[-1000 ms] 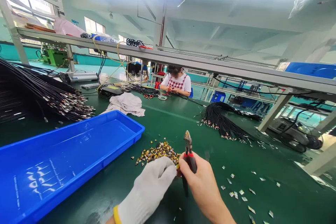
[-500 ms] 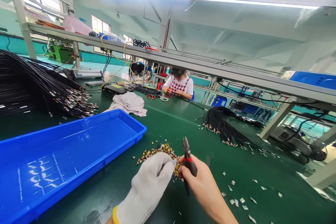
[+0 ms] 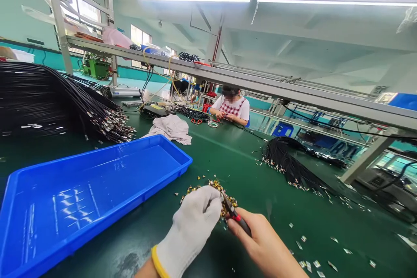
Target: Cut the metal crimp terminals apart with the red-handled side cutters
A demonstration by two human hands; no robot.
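Observation:
My left hand (image 3: pixel 197 213) wears a white knit glove with a yellow cuff. Its thumb and fingers are pinched together; whatever sits between them is too small to make out. Bare, my right hand (image 3: pixel 257 236) is closed round a pair of pliers (image 3: pixel 243 225) with black and red handles. The jaws point up and left and reach the gloved fingertips. Just beyond both hands lies a heap of small gold and silver metal pieces (image 3: pixel 215 183), partly covered by the glove.
To the left stands a shallow blue tray (image 3: pixel 127 163), with bundled black cables (image 3: pixel 91 108) behind it. A crumpled cloth (image 3: pixel 171 128) lies past the tray. More black cables (image 3: pixel 286 156) and scattered small tags (image 3: pixel 316 264) are on the right. A person (image 3: pixel 232 108) sits across the green table (image 3: pixel 228 152).
The pliers have tipped from upright to slanting left, bringing their jaws to the gloved fingertips. The view has swung slightly left.

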